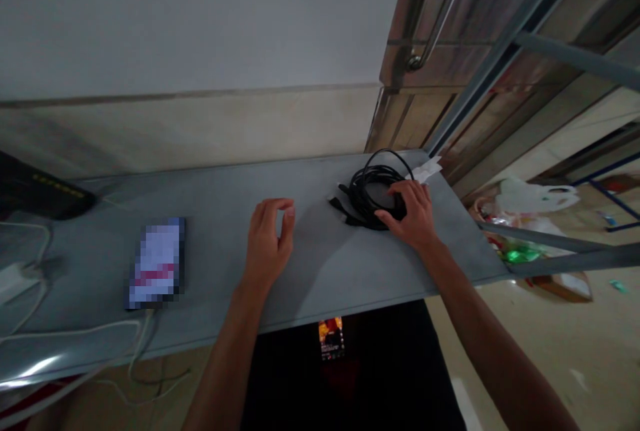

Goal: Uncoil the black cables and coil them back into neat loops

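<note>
My right hand rests on a coil of black cable at the far right of the grey table; its fingers curl over the coil's near side. My left hand hovers over the middle of the table, thumb and fingers bent toward each other in a loose pinch with nothing visible between them. A white scrap of paper lies just behind the coil at the table's corner.
A phone lies on the table's left part, with white cables trailing off the front edge. A black box sits at far left. Plastic bags lie on the floor at right, behind metal bars.
</note>
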The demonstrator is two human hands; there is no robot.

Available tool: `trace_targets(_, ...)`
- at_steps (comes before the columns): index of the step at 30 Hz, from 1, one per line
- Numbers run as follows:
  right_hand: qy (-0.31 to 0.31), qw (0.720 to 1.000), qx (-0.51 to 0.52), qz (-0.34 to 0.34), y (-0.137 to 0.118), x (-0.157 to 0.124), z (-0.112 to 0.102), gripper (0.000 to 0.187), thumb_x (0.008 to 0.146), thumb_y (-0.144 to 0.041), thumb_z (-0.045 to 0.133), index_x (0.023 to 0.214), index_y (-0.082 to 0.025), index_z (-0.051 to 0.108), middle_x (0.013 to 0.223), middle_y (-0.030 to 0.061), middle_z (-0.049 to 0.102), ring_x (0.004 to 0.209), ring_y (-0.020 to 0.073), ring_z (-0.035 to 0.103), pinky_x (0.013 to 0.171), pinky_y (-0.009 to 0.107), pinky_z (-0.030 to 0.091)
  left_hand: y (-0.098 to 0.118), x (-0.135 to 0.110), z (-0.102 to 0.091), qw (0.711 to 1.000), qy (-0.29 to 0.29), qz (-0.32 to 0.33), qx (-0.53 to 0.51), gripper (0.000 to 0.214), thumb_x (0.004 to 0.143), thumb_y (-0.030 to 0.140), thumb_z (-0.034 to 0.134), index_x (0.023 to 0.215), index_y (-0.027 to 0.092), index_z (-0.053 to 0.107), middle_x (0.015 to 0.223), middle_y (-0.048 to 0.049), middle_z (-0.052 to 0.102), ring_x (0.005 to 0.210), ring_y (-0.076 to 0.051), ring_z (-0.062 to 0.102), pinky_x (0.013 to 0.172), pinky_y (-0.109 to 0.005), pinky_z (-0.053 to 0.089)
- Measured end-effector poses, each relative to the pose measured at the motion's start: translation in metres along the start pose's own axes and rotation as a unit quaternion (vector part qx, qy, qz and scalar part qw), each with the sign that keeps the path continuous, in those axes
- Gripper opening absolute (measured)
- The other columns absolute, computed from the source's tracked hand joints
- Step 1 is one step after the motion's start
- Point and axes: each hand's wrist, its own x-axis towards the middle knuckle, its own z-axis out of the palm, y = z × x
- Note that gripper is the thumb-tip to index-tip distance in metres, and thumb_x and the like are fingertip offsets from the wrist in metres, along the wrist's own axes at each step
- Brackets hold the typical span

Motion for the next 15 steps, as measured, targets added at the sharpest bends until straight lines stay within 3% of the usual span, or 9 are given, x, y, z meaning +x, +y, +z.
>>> trace_targets(6,0.084,0.995,0.013,0.048,0.012,0.002,-0.004,0.040,0.116,-0.059,0.046,0.098,-0.026,0.058,0.093,0.0080,0.069,0.091,0.0269,0.064,0.088,0.045,0.049,0.002,0.002,-0.001,1.000,0.003,0.008,0.009,0.023,0.117,0.043,0.053,0.123,0.028,0.069,0.120,-0.0100,0.076,0.116,-0.030,0.071,0.108,-0.050,0.057)
trace_targets(15,0.114,0.988,0.049,0.093,0.015,0.001,-0.001,0.045,0.116,-0.064,0.044,0.095,-0.027,0.058,0.089,0.0072,0.066,0.089,0.0275,0.062,0.085,0.046,0.051,0.005,0.001,-0.003,0.999,-0.016,0.031,0.031,0.019,0.118,0.034,0.052,0.127,0.023,0.066,0.122,-0.0113,0.074,0.117,-0.028,0.070,0.106,-0.050,0.058)
